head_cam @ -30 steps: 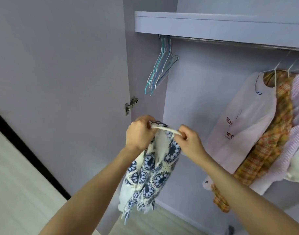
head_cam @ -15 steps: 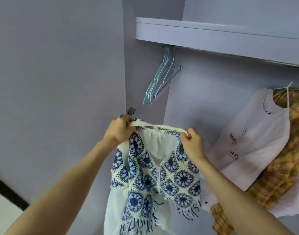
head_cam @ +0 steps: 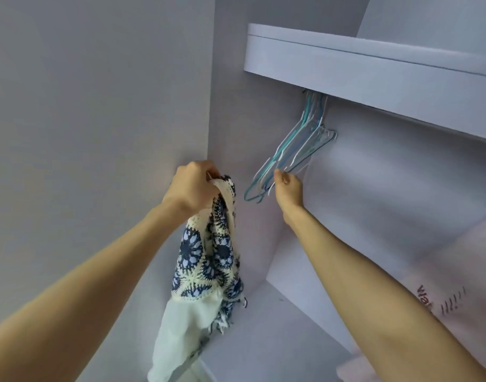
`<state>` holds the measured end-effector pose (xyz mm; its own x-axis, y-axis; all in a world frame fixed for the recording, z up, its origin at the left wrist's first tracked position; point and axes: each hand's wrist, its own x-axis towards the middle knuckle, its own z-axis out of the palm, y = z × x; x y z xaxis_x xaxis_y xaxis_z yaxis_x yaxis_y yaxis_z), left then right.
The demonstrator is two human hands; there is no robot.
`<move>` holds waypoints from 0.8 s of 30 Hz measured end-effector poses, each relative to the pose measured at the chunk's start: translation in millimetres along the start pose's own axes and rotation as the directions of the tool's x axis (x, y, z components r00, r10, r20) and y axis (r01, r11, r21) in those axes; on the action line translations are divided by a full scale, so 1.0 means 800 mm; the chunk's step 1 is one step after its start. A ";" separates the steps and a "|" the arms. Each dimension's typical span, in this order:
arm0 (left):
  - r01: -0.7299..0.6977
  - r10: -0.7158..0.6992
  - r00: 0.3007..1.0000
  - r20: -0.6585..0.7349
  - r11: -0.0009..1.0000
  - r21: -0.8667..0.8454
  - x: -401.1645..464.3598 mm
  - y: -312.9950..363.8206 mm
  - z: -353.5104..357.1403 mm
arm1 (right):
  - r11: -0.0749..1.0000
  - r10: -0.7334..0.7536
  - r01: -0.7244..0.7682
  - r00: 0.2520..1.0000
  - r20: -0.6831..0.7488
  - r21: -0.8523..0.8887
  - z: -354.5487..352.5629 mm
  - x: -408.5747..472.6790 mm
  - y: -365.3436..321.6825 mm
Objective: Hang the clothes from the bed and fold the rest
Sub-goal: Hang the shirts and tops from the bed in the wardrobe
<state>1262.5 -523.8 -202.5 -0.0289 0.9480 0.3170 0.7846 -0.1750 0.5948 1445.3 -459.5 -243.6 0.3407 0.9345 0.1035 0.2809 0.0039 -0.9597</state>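
Since half a second ago our right hand [head_cam: 287, 188] has let go of the crochet top [head_cam: 208, 260] and risen to the bunch of empty wire hangers [head_cam: 288, 158], while our left hand [head_cam: 193, 188] now carries the garment alone, gathered instead of spread.

We take the hangers as our landmark. They hang from under the wardrobe shelf [head_cam: 374, 78], their hooks hidden behind its front edge, and their frames slant down and to the left from there. Our right hand is at their lower ends, fingertips pinching or just touching a wire; we cannot tell how many hangers it has caught. Our left hand sits to the left of the hangers' lowest tips, apart from them, fist clenched round the neckline. From that fist the top droops straight down, its long axis vertical, the blue-and-cream medallions uppermost and a pale lining trailing below them. Well to the lower right of the hangers, a white printed shirt [head_cam: 457, 285] shows at the edge of view.

So the right hand is the nearer one, already on the wires, and the garment lies to the left of and below them. We judge that one hanger must come off its hidden support and travel left toward the held neckline, and neighbouring hangers may tangle and come along.
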 end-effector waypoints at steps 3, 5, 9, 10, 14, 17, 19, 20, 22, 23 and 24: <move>0.006 -0.006 1.000 -0.001 1.000 0.007 0.000 -0.003 0.002 | 0.995 0.090 -0.089 0.996 -0.012 0.039 0.016 0.021 0.001; 0.001 -0.001 1.000 0.014 1.000 -0.011 -0.002 -0.002 0.003 | 0.992 0.125 -0.124 0.992 -0.033 0.037 0.019 0.026 0.000; -0.003 0.005 0.997 0.076 1.000 -0.022 -0.009 0.000 0.003 | 0.994 0.109 -0.110 0.983 -0.148 -0.002 0.008 0.021 -0.006; -0.003 0.004 0.995 0.097 1.000 -0.018 -0.011 -0.001 0.003 | 0.995 0.096 -0.101 0.978 -0.186 -0.016 0.002 0.019 -0.008; -0.006 0.010 0.986 0.166 1.000 -0.019 -0.021 0.003 0.001 | 0.997 0.061 -0.070 0.955 -0.290 -0.018 -0.026 0.005 -0.013; 0.022 -0.011 0.977 0.214 0.999 -0.049 -0.031 0.011 -0.003 | 0.998 0.051 -0.060 0.950 -0.310 -0.018 -0.044 -0.009 -0.014; 0.095 -0.062 0.962 0.267 0.989 -0.114 -0.038 0.016 -0.006 | 0.998 0.047 -0.055 0.948 -0.313 -0.016 -0.055 -0.022 -0.010; 0.141 -0.086 0.948 0.306 0.977 -0.163 -0.043 0.017 -0.009 | 0.999 0.045 -0.052 0.948 -0.314 -0.013 -0.060 -0.030 -0.007; 0.222 -0.111 0.917 0.384 0.940 -0.258 -0.057 0.020 -0.013 | 0.999 0.040 -0.041 0.946 -0.321 0.004 -0.073 -0.053 0.001; 0.249 -0.118 0.906 0.407 0.925 -0.288 -0.064 0.020 -0.014 | 0.999 0.039 -0.035 0.947 -0.319 0.018 -0.077 -0.064 0.005; 0.258 -0.113 0.901 0.418 0.915 -0.309 -0.074 0.021 -0.016 | 0.999 0.033 -0.027 0.949 -0.314 0.022 -0.082 -0.082 0.010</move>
<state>1269.2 -586.0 -202.0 0.1440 0.9855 -0.0901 0.5189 0.0024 0.8548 1484.2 -544.0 -240.5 0.6145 0.7747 0.1491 0.2521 -0.0137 -0.9676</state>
